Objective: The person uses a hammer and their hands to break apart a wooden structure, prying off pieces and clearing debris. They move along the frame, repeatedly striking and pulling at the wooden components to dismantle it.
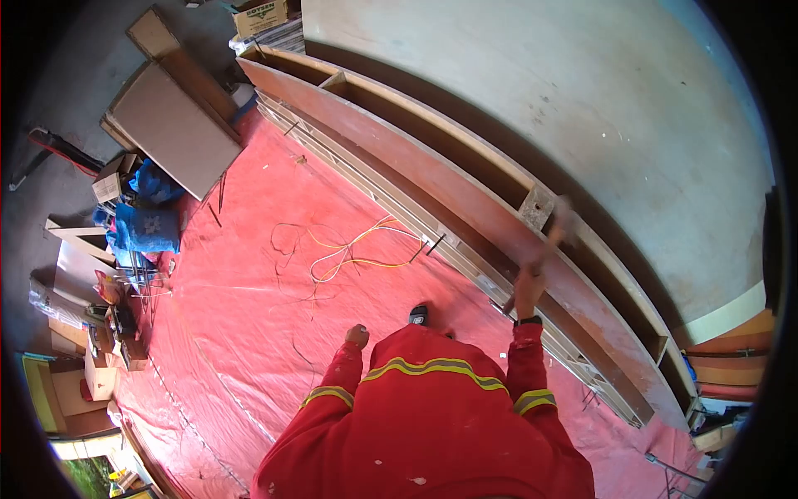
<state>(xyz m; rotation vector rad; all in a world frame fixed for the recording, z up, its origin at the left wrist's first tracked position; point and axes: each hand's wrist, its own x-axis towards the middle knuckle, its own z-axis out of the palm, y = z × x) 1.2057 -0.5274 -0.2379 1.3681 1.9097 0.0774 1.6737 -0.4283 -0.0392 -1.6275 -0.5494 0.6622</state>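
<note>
My right hand (pixel 527 291) is wrapped round the handle of a hammer (pixel 563 223), whose head is smeared by motion. The hammer reaches over a long hollow wooden frame (pixel 465 158) with a reddish face, which stands on edge and is split by short cross-blocks. One such block (pixel 536 206) lies right beside the hammer head in this view. Closed and held low over the red sheet, my left hand (pixel 357 335) is to the left of my body; I cannot tell what its fingers hold. More long wooden strips (pixel 366 187) lie along the near side of the frame.
A red sheet (pixel 233 316) covers the floor, with loose cords (pixel 357 254) across it. Behind the frame stands a large pale panel (pixel 615 108). Cardboard boxes, a brown board (pixel 174 125) and a blue bag (pixel 148 227) crowd the left side.
</note>
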